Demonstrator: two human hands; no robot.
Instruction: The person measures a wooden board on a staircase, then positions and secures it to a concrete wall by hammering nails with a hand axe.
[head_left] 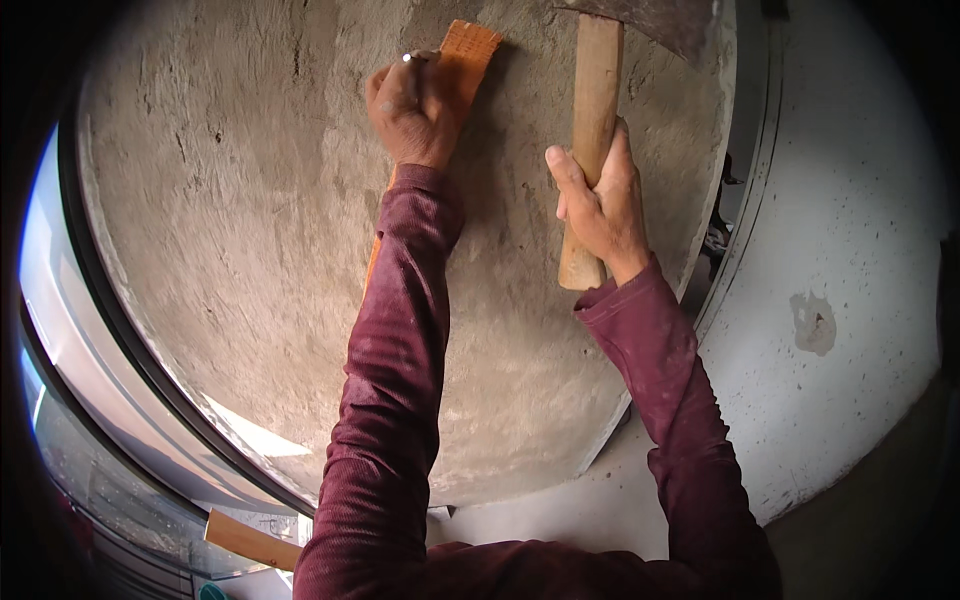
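Against a rough grey-brown plastered surface [240,210] lies an orange wooden strip [468,65], slanting behind my left hand and forearm. My left hand [412,125] is closed over the strip, pinching what looks like a nail [408,58]; only its small shiny end shows at the fingertips. To the right, my right hand [608,205] wraps round the pale wooden handle of a hammer [598,75], apart from the strip. The hammer's dark head is at the top edge of the view and partly cut off.
A dark-framed window [110,260] curves along the left side. A piece of wood [250,540] juts in at the lower left. Right of the plastered surface, past a dark gap, is a white wall [860,220] with a grey patch [814,323].
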